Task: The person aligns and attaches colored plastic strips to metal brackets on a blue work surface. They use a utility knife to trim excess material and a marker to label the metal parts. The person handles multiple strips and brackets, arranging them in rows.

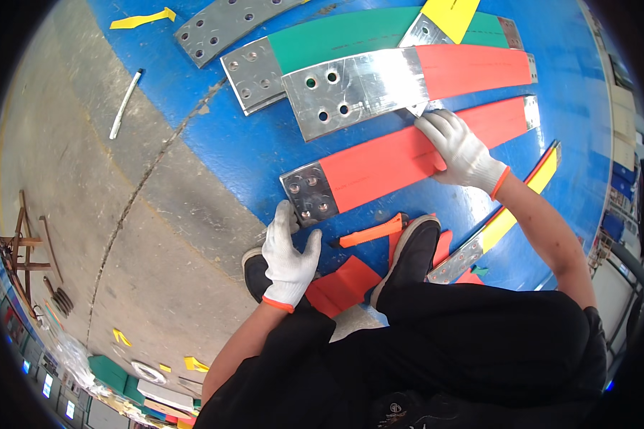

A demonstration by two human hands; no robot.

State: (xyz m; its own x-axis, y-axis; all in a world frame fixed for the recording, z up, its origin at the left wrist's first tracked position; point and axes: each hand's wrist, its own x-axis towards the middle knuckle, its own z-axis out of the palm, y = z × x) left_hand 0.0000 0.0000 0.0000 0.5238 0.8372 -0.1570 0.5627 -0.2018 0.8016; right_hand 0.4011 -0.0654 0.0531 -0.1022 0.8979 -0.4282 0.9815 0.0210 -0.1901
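Just beyond orange tool (372,231), on blue floor (245,151): red-sleeved bar (379,175), spanned by right hand (467,149), likely for steadying; cannot tell whether gripping. Left of tool: left hand (289,261), empty, fingers parted.

A white marker pen (126,106) with a dark cap is laid on the grey concrete floor (64,164), near the edge of the blue floor surface (222,164), on which a yellow scrap (143,20) is located at upper left. The concrete is crossed by a dark crack (126,214). A brown frame (32,267) is positioned at far left. A white ring (137,367) is placed at lower left.
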